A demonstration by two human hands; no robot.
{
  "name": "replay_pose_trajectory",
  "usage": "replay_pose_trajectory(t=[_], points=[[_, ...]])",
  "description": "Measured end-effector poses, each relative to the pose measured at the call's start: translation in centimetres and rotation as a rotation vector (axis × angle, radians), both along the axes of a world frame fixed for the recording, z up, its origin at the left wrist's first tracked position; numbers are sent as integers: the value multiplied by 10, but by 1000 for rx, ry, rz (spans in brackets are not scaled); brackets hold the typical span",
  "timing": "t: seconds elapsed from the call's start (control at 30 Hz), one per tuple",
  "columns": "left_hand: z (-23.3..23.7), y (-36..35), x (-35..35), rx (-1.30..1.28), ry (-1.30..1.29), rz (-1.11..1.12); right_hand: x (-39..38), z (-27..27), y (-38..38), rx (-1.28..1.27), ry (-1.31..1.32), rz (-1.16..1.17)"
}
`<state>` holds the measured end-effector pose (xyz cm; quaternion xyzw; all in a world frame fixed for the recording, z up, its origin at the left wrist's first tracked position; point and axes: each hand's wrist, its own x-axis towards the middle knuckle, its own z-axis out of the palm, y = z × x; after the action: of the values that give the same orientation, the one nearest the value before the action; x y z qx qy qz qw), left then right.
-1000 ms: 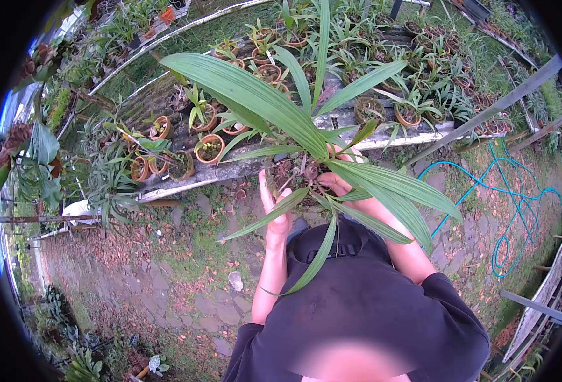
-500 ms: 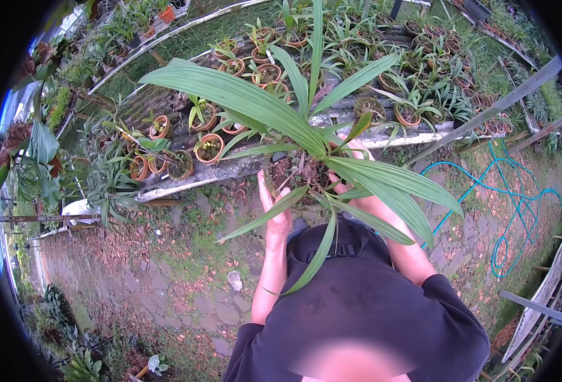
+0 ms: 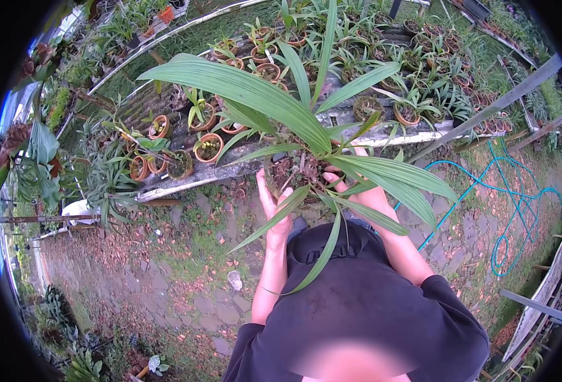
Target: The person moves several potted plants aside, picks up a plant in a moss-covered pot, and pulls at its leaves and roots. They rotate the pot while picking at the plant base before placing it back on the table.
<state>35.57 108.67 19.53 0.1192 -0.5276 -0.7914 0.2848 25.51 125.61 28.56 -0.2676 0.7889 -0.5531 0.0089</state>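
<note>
A large plant with long, ribbed green leaves stands between my hands, its dark root mass facing up at me. My left hand is at the left side of the root mass, thumb raised and fingers along the side, holding it. On the right side, my right hand has its fingers at the stem bases, partly covered by leaves. The container around the roots is mostly hidden by leaves and hands.
A bench edge runs just beyond the plant, with small clay pots on it. A teal hose lies on the stone ground at right. Metal poles slant across the upper right.
The plant's leaves have shifted and turned slightly, with the lower ones moving right. My right hand's fingers have moved at the stem bases and show more. My left hand stays nearly in place.
</note>
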Motion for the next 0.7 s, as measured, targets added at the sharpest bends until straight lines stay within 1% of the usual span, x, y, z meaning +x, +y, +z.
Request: replay_pose_trajectory(t=[0.07,0.17,0.23,0.33,0.4,0.47,0.53,0.7], points=[[6,-1,-1,-7,27,-44,3,0,-5,-75,-80,-39],[17,3,0,17,5,-48,3,-21,-9,-162,-196,-35],[19,5,1,12,-2,-42,2,-36,-9,-105,-131,-40],[16,3,0,-26,-3,-36,-1,-39,-6,119,205,-61],[6,2,0,-49,-10,-11,-3,-38,-8,156,286,-77],[-4,3,0,-63,-28,37,-1,-34,-10,103,202,-70],[-5,2,0,-61,-7,6,1,-30,-12,8,47,-61],[4,2,-1,-55,12,-36,3,-22,-14,-100,-157,-46]])
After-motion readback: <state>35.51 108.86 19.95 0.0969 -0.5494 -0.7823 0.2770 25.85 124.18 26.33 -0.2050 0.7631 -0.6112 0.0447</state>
